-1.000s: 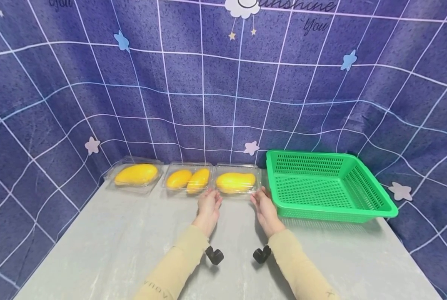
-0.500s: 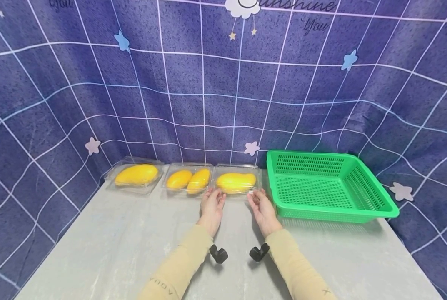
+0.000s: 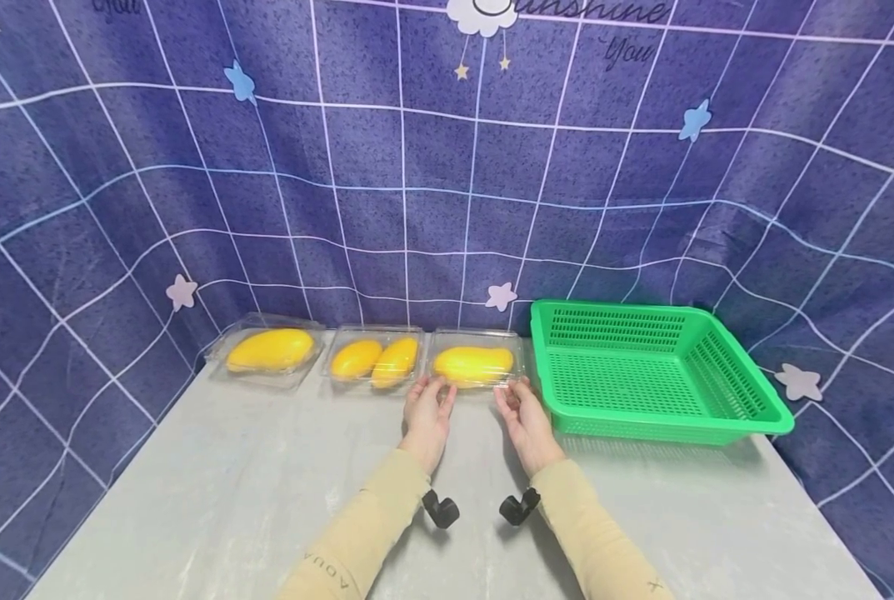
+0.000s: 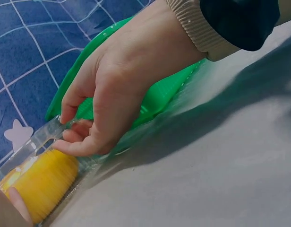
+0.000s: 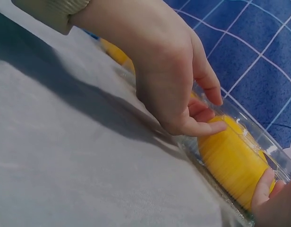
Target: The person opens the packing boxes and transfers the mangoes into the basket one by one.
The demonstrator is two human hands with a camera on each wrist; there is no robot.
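A clear plastic clamshell box [image 3: 478, 337] holding a yellow mango [image 3: 472, 365] lies on the table just left of the green basket. My left hand [image 3: 427, 421] holds its left end, thumb at the front side and fingers at the corner. At the right end, my right hand [image 3: 527, 423] holds the box the same way. In the left wrist view the right hand [image 4: 124, 75] bends over the box's end, thumb and fingers at the clear wall. The right wrist view shows the left hand [image 5: 166, 71] with its thumb over the mango's near side.
A second clear box [image 3: 349, 333] with two mangoes sits right beside the held one. Farther left is another box [image 3: 297, 375] with one mango. The green slotted basket [image 3: 660, 429] stands at the right. A blue curtain [image 3: 447, 217] hangs behind the grey table [image 3: 267, 483].
Both hands have closed in on the right-hand box, the left moving right and the right moving slightly left. The box has shifted a little to the right, away from the middle box.
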